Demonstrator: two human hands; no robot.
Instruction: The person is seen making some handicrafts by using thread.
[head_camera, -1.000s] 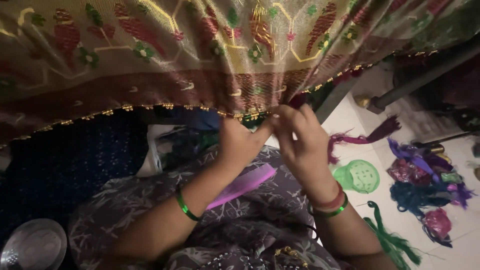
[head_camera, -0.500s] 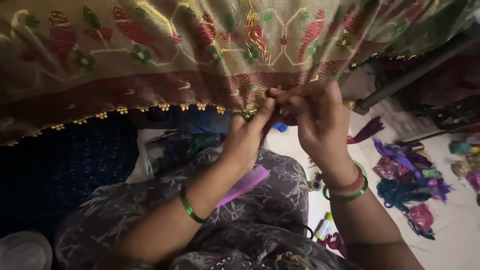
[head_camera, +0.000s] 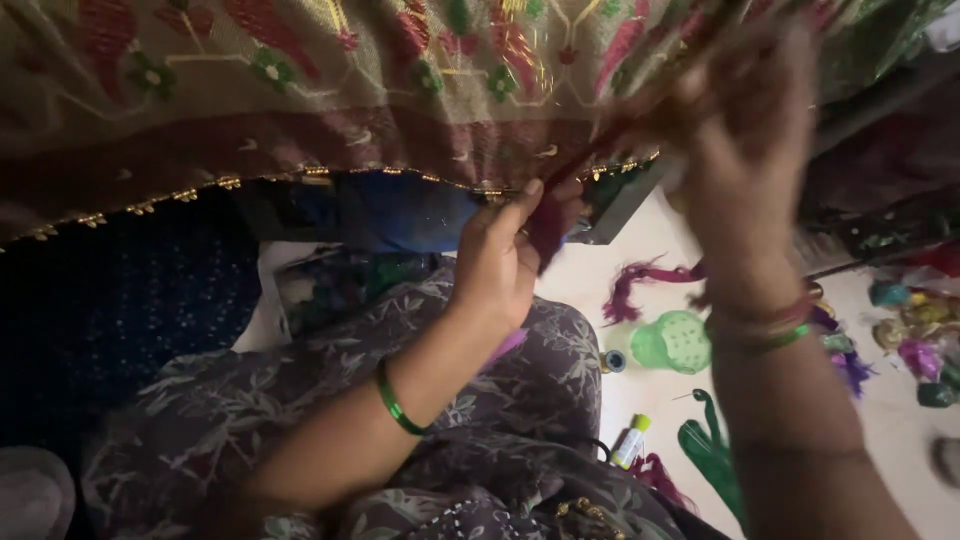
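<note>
Cloth (head_camera: 300, 90), woven and heavy with red, green and gold motifs, hangs across the top of the head view, its lower border edged with small gold beads. Left hand (head_camera: 500, 255) pinches that border between thumb and fingers, at a dark maroon tassel (head_camera: 547, 225) that dangles just below the hem; the grip looks meant to keep the edge taut and steady at the working spot. Right hand (head_camera: 745, 150) is raised to the cloth further right and is blurred, so whether its fingers are pinched or spread cannot be told; a thin reddish strand seems to run from it toward the hem. Green bangles sit on both wrists. Below, the person's lap is covered by grey floral fabric (head_camera: 480, 420). On the pale floor (head_camera: 660, 400) lie a light green round holder (head_camera: 672, 342), a small bottle (head_camera: 630, 442), loose maroon tassels and a heap of coloured thread bundles (head_camera: 915, 335), all near the right side, presumably within easy reach.
</note>
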